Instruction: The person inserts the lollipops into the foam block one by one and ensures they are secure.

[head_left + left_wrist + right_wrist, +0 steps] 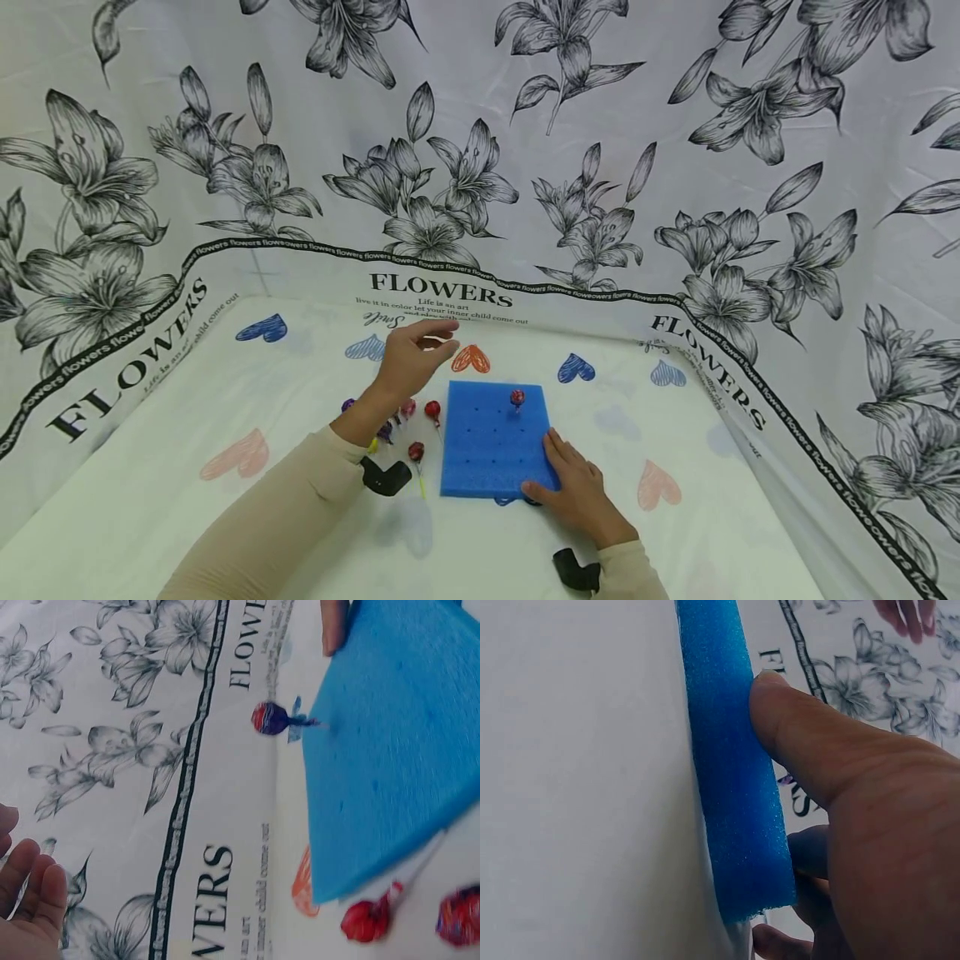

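The right hand [573, 492] lies nearest, fingers straight, pressing the foam [493, 439] at its near right corner onto the bench [150, 500]. One lollipop [517, 397] stands in the foam's far edge. Beyond, the left hand [414, 357] hovers empty, fingers loosely spread, over loose lollipops [416, 452].

Blue foam block [493, 440] looks matt and porous; the tablecloth [225, 517] is smooth fabric; lollipop wrappers [366, 920] are glossy.

Both arms wear long, close-fitting beige sleeves ending at the wrists. A black angled mount sits under each wrist. Left hand [411, 357] and right hand [576, 487] bare, no rings.
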Demonstrator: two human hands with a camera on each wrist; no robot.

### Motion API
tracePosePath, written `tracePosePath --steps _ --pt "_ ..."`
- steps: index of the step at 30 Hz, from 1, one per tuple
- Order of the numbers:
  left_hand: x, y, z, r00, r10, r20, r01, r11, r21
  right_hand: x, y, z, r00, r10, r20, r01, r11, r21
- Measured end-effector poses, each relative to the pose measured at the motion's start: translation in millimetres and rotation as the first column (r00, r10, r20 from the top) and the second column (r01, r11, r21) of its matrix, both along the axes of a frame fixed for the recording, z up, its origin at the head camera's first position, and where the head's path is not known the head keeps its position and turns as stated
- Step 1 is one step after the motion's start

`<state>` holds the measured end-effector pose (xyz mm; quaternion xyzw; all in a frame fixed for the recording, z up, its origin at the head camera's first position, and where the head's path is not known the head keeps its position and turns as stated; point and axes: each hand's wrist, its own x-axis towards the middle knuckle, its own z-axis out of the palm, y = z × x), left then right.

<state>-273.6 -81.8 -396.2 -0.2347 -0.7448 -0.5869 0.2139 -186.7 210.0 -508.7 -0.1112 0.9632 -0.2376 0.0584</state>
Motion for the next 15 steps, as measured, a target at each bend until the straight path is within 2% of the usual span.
tracePosePath --steps 5,8,11,13,15 --pt "8.1 -27 3.6 0.997 0.06 0.039 -0.06 0.998 0.012 -0.7 1 -0.6 1.0 -0.004 -0.003 0.004 1.0 -0.002" --pt "23.2 -39 12.8 0.995 0.078 0.06 -0.08 0.996 0.03 -0.9 2 -2.3 1.0 -0.006 0.002 0.006 1.0 0.007" --pt "37.2 -49 20.6 0.995 0.089 0.044 -0.091 0.995 0.047 -0.8 2 -3.6 1.0 -0.004 0.002 0.004 1.0 0.002" --pt "39.7 -58 18.7 0.994 0.106 0.038 -0.108 0.993 0.049 -0.4 1 -3.8 1.0 -0.003 0.0 0.003 1.0 -0.005" --pt "36.1 -68 10.0 0.991 0.126 0.047 -0.128 0.991 0.049 -0.1 1 -3.4 1.0 -0.006 -0.003 0.006 1.0 -0.015"
